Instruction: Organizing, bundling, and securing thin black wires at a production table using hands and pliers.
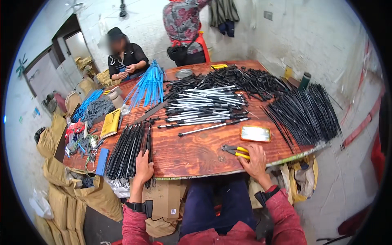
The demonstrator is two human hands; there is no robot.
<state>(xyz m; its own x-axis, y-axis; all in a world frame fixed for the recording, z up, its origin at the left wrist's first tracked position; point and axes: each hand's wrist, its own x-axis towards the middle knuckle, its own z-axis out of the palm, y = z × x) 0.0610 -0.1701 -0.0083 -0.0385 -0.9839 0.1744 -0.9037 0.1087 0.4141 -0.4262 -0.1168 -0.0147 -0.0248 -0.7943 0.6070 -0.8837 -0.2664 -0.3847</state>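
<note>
My left hand [143, 168] is at the table's front edge, beside a neat bundle of thin black rods [126, 149]. Its fingers curl over a black rod [148, 136] at the bundle's right side. Further right, my right hand [256, 161] lies low over a pair of pliers [235, 150] with yellow handles. The handle ends run in under my fingers, and the plier head points left on the wood. Just beyond the pliers sits an orange-rimmed shallow box [255, 133] with a pale inside. A single silver-and-black rod [214, 127] lies crosswise between my hands and a larger heap.
Silver-and-black rods [204, 104] are heaped mid-table, with black parts [245, 79] behind. Long black rods [304, 114] fill the right end. Blue rods [148, 85], a yellow notebook [110, 123] and a blue block [102, 161] lie left. Two people are across the table; sacks [61, 171] stand left.
</note>
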